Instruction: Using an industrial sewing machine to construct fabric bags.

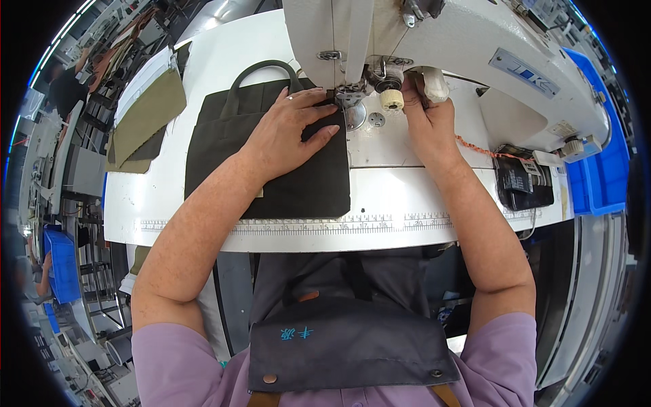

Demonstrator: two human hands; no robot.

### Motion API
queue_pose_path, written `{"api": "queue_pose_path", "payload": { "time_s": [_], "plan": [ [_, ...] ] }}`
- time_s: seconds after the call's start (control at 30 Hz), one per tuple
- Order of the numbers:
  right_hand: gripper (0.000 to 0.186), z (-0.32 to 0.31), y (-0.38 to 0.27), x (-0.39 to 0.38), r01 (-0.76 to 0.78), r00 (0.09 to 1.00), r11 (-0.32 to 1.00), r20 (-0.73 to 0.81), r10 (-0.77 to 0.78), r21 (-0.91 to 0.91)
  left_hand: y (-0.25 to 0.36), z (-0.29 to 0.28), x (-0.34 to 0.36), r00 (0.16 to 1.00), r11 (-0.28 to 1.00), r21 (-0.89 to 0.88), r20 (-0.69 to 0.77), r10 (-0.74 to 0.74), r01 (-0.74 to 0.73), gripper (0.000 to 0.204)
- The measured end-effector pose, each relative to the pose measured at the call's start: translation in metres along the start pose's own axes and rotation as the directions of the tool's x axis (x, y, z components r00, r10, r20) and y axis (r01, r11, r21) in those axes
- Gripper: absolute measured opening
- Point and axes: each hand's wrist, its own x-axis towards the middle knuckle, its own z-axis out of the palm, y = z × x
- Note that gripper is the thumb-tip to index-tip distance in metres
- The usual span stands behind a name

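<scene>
A dark olive fabric bag (271, 183) with a looped handle (261, 74) lies flat on the white table. My left hand (291, 125) rests on it with fingers stretched out, the fingertips close to the presser foot (351, 95) of a white sewing machine (454, 34). The bag's right edge runs along beside the needle area. My right hand (432, 119) reaches in under the machine arm, right of a cream-coloured dial (391, 100). Its fingers are curled beside a white wrapped bulb-shaped part (435, 85). What they hold, if anything, is hidden.
Olive fabric pieces (149, 122) lie at the table's left. A printed ruler strip (305, 227) runs along the front edge. Right of my right forearm lie a black phone-like object (522, 180) and an orange twisted cord (475, 146). A blue bin (600, 163) stands beyond.
</scene>
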Motion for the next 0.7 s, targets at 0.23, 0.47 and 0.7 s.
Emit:
{"api": "queue_pose_path", "payload": {
  "time_s": [0.23,0.47,0.7],
  "plan": [
    [0.026,-0.003,-0.002,0.002,-0.169,0.984,0.977,0.084,0.159,0.13,-0.005,-0.001,0.003,0.999,0.999,-0.049,0.044,-0.005,0.007,0.038],
    [0.023,-0.005,-0.004,0.005,-0.222,0.971,0.966,0.114,0.208,0.131,0.001,-0.004,-0.003,0.997,1.0,0.005,0.074,0.012,-0.012,0.039],
    [0.036,-0.004,0.0,0.0,-0.211,0.974,0.965,0.119,0.194,0.153,0.003,-0.005,-0.004,0.998,1.0,-0.008,0.069,0.011,-0.011,0.041]
  ]
}}
